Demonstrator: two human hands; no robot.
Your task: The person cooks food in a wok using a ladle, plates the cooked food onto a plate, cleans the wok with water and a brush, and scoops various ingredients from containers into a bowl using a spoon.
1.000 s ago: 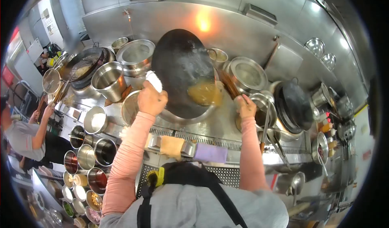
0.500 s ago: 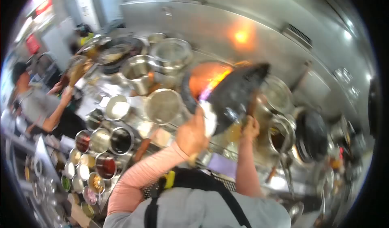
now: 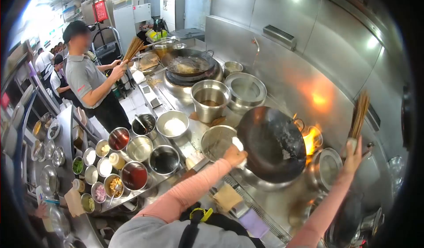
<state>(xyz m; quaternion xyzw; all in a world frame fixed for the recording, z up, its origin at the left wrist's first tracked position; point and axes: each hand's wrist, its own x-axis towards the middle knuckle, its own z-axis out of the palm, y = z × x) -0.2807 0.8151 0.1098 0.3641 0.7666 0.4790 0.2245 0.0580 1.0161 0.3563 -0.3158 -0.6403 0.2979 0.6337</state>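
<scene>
Both of my hands are full. My left hand (image 3: pixel 232 155) is curled round a white cloth (image 3: pixel 239 143), and the wok (image 3: pixel 269 146) lies right beside it: the cloth meets the left rim, so the pan is directly to the right of my knuckles. I can't tell whether my fingertips pinch the metal through the cloth, since they are hidden. The wok is tilted above the steel stove top (image 3: pixel 276 199), its dark hollow facing me. An orange flame (image 3: pixel 312 140) burns beyond its right rim, on the side away from my left fingers.

My right hand (image 3: pixel 352 153) is up and out to the right, fingers wrapped around the pale lower end of a brush (image 3: pixel 361 111). Its bristles stand above my fist, pointing upward. The brush is well apart from the wok; the flame shows between them. A round metal pot (image 3: pixel 329 166) sits just left of my right wrist as I look.

Near my left hand, a strainer (image 3: pixel 215 144) lies just left of the wok. Closer to my body, a tan cloth (image 3: pixel 227 197) and a purple cloth (image 3: pixel 255 223) lie along the stove's front. Farther left, a co-worker (image 3: pixel 90 78) holds a second brush (image 3: pixel 132 48).
</scene>
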